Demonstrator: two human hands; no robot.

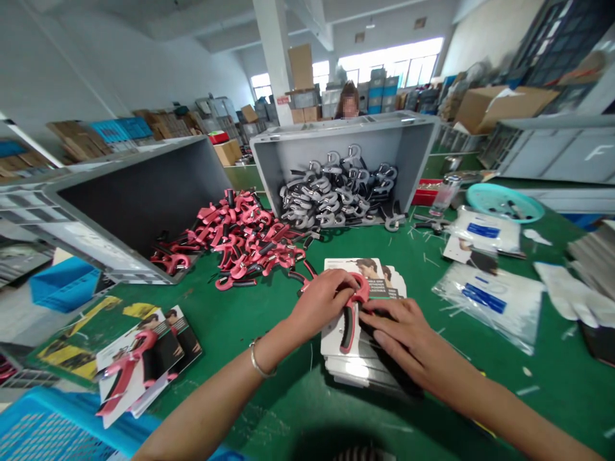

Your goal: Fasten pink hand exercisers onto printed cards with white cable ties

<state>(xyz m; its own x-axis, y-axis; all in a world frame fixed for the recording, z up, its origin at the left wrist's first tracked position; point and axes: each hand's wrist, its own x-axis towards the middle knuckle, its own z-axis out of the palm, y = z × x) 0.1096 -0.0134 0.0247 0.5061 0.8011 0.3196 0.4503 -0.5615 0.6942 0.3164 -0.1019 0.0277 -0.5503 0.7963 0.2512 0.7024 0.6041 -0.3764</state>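
Pink grip strengthener (349, 321), one, lies on stacked cards (331, 340) beneath two hands: left hand (325, 297) gripping its top, right hand (406, 336)'s hold unclear.

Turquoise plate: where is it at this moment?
In the head view, the turquoise plate sits toward the right, just right of the clear jar and beyond the plastic bags.
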